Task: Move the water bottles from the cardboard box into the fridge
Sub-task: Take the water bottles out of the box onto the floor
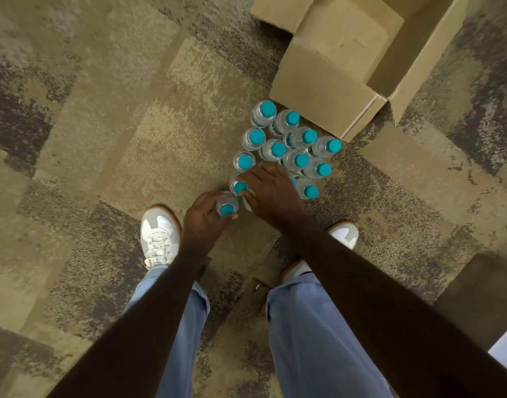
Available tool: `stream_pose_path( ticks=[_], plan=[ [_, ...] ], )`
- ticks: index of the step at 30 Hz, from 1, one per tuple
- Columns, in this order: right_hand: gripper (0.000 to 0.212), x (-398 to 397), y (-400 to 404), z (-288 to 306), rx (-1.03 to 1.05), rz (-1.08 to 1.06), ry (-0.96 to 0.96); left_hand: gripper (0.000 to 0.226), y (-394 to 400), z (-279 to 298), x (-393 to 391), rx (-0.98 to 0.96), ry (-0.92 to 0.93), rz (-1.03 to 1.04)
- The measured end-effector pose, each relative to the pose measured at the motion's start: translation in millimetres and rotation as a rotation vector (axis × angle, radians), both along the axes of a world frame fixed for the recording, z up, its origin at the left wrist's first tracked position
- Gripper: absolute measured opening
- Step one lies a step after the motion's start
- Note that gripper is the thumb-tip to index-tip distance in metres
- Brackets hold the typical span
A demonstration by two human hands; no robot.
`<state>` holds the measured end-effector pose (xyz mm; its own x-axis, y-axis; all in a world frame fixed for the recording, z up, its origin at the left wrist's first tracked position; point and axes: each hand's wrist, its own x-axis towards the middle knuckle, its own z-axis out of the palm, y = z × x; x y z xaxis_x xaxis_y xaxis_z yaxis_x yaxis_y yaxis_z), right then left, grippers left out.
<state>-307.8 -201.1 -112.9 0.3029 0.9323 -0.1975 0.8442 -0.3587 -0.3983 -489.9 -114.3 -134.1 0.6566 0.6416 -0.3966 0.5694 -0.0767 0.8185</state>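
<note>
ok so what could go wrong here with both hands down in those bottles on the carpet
1. The left hand grips one water bottle near its teal cap; lifting it could knock the upright bottle right beside it.
2. The right hand rests over the tightly packed cluster of bottles; a nudge could topple several on the soft carpet.
3. The open cardboard box stands close behind, crowding the reach.
</note>
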Motion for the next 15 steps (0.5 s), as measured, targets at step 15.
stream_pose_path(
  ticks=[15],
  plan=[
    [0.045,112,9,75,0.078,-0.328,0.010,0.030,57,78,138,0.135,-0.076,-0.099]
  ],
)
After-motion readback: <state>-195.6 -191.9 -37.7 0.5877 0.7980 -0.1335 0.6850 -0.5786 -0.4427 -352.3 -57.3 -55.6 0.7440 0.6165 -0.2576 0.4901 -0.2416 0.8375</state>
